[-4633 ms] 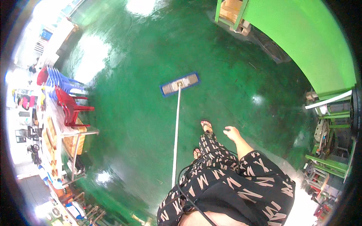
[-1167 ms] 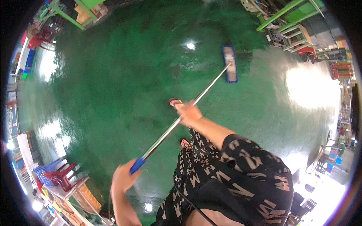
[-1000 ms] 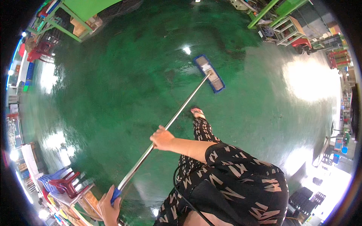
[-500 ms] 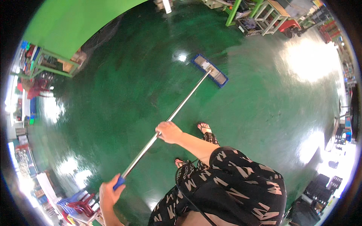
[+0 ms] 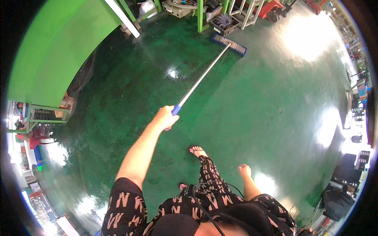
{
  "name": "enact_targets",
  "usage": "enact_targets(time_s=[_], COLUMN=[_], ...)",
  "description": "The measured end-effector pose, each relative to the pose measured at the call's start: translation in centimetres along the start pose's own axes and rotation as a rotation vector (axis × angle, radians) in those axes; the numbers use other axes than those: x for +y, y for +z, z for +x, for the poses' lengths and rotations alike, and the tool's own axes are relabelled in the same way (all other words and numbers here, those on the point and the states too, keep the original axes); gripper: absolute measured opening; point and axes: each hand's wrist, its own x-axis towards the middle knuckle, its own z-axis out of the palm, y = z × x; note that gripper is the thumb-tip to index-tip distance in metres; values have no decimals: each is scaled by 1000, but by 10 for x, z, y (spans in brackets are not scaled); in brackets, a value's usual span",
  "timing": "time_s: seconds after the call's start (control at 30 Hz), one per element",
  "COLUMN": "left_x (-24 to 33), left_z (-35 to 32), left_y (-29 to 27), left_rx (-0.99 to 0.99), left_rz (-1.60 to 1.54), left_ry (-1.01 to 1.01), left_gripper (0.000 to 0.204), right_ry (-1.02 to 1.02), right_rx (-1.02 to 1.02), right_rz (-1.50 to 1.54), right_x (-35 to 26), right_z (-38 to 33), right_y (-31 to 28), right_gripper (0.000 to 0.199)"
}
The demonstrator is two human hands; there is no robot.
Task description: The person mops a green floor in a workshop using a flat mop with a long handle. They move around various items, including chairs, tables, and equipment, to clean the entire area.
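Observation:
A flat floor mop point(image 5: 203, 74) with a silver pole stretches away from me over the floor. Its blue-edged rectangular head lies flat at the far end, just short of a dark crate. My left hand point(image 5: 165, 117) is wrapped round the blue grip at the pole's near end, arm reaching forward. Off the mop, my right hand point(image 5: 245, 170) hangs low by my right side. Its fingers look loosely curled, with nothing visible in them.
Beyond the mop head stand green frame legs point(image 5: 200, 17) and a dark crate point(image 5: 225, 26) holding a spiky purplish thing. A large green panel point(image 5: 59, 51) fills the far left. Glossy green floor point(image 5: 256, 102) lies around me, with black stacked items point(image 5: 342, 173) at the right.
My right hand has let go of the pole and dropped to my right side. My left hand has pushed forward, and the mop head has slid farther away, closer to the crate.

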Motion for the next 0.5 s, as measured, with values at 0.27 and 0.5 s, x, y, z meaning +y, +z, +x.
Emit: enact_targets(time_s=[0.27,0.5], left_x=[3,-43], left_z=[-118,-410], left_y=[-3,-56], left_rx=[272,457], left_rz=[454,585], left_ry=[-70,-392], left_gripper=[49,40], right_ry=[-531,-1393], right_rx=[-23,107], right_rz=[15,19], right_x=[-92,-307], right_z=[0,-108], right_y=[5,30], right_gripper=[60,106])
